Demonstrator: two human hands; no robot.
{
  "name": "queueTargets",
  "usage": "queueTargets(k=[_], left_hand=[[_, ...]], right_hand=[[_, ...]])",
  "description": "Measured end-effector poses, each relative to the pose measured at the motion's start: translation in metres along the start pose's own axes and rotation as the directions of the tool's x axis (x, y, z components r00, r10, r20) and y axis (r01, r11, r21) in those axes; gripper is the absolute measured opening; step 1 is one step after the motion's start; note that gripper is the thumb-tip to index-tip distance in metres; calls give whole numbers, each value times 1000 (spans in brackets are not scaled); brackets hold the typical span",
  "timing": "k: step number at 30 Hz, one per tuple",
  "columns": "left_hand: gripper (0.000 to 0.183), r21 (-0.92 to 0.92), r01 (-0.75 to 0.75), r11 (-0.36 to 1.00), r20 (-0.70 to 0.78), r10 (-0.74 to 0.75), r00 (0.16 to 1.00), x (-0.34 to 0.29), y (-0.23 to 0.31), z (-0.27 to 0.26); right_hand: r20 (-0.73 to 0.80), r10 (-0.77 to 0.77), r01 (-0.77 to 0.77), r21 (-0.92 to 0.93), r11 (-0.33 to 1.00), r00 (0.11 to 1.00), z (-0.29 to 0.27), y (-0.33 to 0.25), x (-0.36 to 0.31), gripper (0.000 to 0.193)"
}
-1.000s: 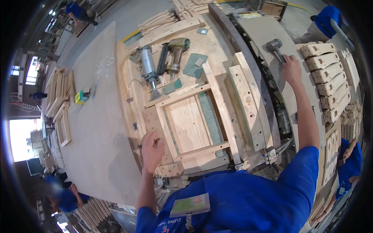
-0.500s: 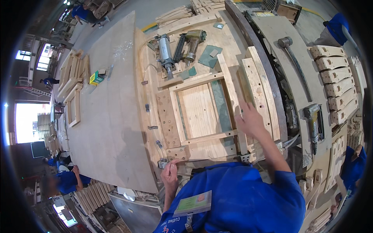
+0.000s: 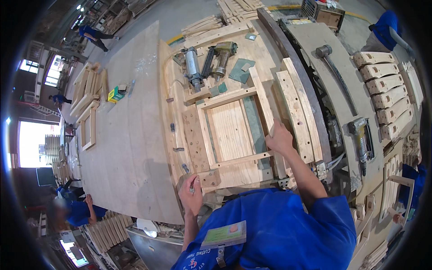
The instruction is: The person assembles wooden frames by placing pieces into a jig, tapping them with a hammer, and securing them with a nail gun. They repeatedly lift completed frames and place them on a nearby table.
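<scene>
A pale wooden frame [image 3: 211, 135] lies flat on the workbench, with a wood panel [image 3: 230, 130] inside its opening. My right hand [image 3: 280, 138] is closed on the frame's long right-hand rail. At the bench's near left, my left hand [image 3: 191, 195] is closed around a small metal valve at the end of a clear hose [image 3: 176, 135]; the fingers mostly hide it. A pneumatic cylinder [image 3: 192, 65] lies beyond the frame, its end toward a wooden block [image 3: 198, 96]. Beside the cylinder rests a nail gun [image 3: 220, 58].
Drilled boards [image 3: 297, 112] stand along the right side. Farther right are a mallet [image 3: 330, 63], another nail gun [image 3: 360, 137] and a row of shaped wooden parts [image 3: 384, 87]. A wide board [image 3: 126, 148] with a small box [image 3: 116, 94] extends left. Other people work around.
My right hand has come down onto the right rail and closed on it. My left hand has closed over the valve. Less rod shows between the cylinder and the wooden block.
</scene>
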State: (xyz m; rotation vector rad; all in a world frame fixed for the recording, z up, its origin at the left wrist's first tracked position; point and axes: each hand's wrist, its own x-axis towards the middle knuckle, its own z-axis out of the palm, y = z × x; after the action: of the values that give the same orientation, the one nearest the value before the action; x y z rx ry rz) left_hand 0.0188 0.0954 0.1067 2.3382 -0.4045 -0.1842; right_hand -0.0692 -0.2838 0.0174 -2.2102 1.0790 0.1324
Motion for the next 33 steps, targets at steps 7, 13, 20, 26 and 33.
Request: queueTargets(k=[7, 13, 20, 26, 33], left_hand=[[20, 114, -88, 990, -3, 89, 996, 2, 9, 1], [19, 172, -129, 977, 8, 129, 992, 13, 15, 2], [20, 215, -95, 972, 31, 90, 995, 7, 6, 0], [19, -284, 305, 909, 54, -303, 952, -15, -22, -6], [19, -457, 333, 825, 21, -364, 931, -28, -21, 4]], right_hand=[[-198, -127, 140, 55, 989, 972, -42, -28, -23, 84], [-276, -150, 174, 68, 982, 949, -61, -53, -56, 86], [-227, -137, 158, 81, 984, 964, -58, -55, -50, 86], [-88, -107, 115, 93, 989, 990, -25, -16, 7, 90], [-83, -200, 199, -16, 980, 976, 14, 10, 13, 86]])
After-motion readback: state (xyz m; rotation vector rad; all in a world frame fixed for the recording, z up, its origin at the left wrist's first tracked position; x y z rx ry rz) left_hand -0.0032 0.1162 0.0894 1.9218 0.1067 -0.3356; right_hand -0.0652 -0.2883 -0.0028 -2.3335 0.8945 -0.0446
